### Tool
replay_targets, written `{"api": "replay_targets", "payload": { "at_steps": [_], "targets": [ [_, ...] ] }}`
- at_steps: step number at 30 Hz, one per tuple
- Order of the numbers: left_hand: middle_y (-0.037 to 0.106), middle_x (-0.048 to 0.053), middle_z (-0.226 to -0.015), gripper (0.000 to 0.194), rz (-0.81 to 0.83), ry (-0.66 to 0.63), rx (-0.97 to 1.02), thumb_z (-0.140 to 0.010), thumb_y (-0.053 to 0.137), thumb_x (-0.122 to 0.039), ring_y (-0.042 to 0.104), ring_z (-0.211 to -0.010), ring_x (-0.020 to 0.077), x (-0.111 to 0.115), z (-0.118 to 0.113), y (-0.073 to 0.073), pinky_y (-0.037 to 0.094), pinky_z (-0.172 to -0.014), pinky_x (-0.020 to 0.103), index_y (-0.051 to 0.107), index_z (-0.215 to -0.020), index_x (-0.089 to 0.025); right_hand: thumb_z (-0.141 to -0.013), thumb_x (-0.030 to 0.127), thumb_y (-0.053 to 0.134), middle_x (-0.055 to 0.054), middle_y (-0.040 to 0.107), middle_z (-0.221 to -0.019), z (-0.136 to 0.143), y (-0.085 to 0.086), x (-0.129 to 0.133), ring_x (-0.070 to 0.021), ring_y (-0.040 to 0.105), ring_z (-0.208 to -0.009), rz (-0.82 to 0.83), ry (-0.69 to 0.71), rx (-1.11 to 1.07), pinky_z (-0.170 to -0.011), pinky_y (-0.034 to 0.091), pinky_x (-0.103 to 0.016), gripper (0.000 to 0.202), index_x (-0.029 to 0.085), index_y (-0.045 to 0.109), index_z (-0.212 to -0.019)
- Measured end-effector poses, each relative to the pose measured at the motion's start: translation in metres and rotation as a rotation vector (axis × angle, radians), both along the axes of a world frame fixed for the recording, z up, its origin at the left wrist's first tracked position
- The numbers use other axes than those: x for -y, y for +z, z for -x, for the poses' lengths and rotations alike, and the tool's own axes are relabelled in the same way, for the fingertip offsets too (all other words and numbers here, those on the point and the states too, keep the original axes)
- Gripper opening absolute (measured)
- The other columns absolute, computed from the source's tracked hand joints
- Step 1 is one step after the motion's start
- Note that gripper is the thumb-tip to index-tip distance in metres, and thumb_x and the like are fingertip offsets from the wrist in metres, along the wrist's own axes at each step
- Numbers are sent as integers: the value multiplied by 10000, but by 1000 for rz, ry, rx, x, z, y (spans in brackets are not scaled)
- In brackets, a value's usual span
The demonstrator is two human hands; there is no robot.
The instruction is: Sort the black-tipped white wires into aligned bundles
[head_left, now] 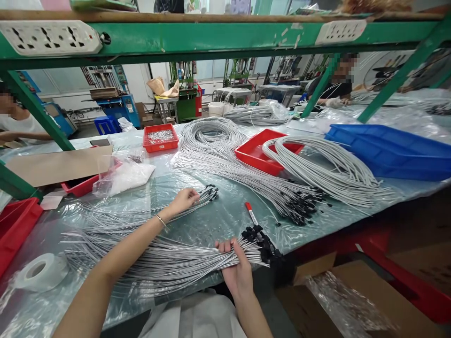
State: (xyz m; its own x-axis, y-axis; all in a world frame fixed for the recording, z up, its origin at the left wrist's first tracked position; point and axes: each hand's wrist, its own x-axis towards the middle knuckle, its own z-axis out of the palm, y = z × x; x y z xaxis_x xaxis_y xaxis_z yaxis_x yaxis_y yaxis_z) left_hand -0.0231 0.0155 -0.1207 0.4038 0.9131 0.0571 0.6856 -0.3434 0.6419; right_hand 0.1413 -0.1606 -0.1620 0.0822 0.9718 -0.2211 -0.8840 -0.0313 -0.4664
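On the desk (225,216), from left to right, a red bin (16,230) and a tape roll (40,272) lie at the left, then a plastic bag (128,179) and, farther back, a small red tray (160,146) of metal bits. A marker (251,214) lies just beyond the large bundle's black ends; past it, loose cables (253,180) reach toward a blue tray (391,152) at far right. The left hand (185,200) has its fingertips together at the small bundle (206,196); their exact hold is hidden. The right hand's (235,265) grip is closed around the large bundle (169,258), near its black ends.
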Motion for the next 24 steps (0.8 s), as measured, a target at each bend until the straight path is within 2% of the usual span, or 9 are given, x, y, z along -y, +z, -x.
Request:
{"api": "replay_targets", "payload": {
  "at_steps": [4, 7, 10, 12, 14, 16, 20, 22, 24],
  "targets": [
    [617, 20, -669, 288, 25, 37, 60, -853, 400, -419, 534, -546, 119, 9, 2, 24, 367, -507, 217, 515, -881, -156, -667, 313, 705, 62, 421, -550, 1, 1, 1, -90, 393, -538, -2, -15, 3, -731, 430, -310, 166, 211, 575, -683],
    [592, 1, -632, 257, -112, 4, 19, -862, 416, -406, 524, -564, 120, 35, -6, 41, 347, -536, 224, 533, -858, -177, -633, 321, 724, 72, 410, -536, 3, 2, -1, -84, 378, -524, 49, -36, 18, -713, 426, -304, 219, 211, 626, -794],
    [595, 8, -651, 245, -253, -120, -122, -899, 359, -365, 519, -552, 126, 72, -20, 48, 330, -538, 240, 524, -896, -183, -618, 311, 725, 72, 436, -558, 4, 5, -3, -82, 379, -512, 68, -64, 35, -697, 425, -302, 317, 208, 644, -907],
    [601, 20, -652, 259, -253, -231, -248, -919, 307, -343, 529, -540, 141, 97, -30, 47, 313, -518, 252, 508, -933, -181, -617, 300, 720, 60, 511, -657, 4, 7, -3, -75, 386, -512, 79, -73, 23, -691, 428, -299, 354, 215, 639, -952],
    [624, 30, -692, 252, -246, -382, -355, -928, 276, -304, 538, -530, 151, 118, -37, 45, 286, -499, 261, 495, -964, -185, -607, 300, 723, 42, 564, -754, 4, 6, -3, -74, 414, -537, 111, -76, 10, -683, 431, -289, 353, 216, 640, -939],
    [645, 30, -758, 239, -238, -520, -392, -932, 266, -266, 552, -543, 151, 132, -41, 46, 278, -497, 263, 484, -1000, -195, -594, 301, 731, 35, 561, -710, 3, 4, -2, -83, 438, -561, 130, -74, 12, -659, 429, -268, 273, 200, 643, -832],
    [622, 5, -680, 281, -137, -623, -314, -936, 293, -356, 563, -580, 133, 122, -38, 55, 315, -521, 242, 526, -917, -202, -594, 295, 734, 43, 497, -603, 1, -1, 2, -82, 422, -531, 95, -47, -1, -610, 427, -251, 190, 188, 597, -671],
    [608, 12, -662, 329, -133, -506, -318, -930, 293, -396, 560, -590, 136, 99, -34, 51, 344, -542, 241, 544, -863, -194, -606, 289, 728, 43, 497, -609, 0, 0, 3, -80, 422, -526, 61, -22, -25, -658, 443, -270, 178, 192, 593, -670],
    [623, 45, -755, 295, -190, -268, -361, -919, 328, -374, 577, -681, 166, 72, -30, 38, 382, -595, 255, 549, -884, -183, -616, 283, 722, 43, 500, -604, 0, 2, 4, -78, 423, -524, 30, -9, -44, -717, 450, -289, 163, 192, 594, -660]
  ]
}}
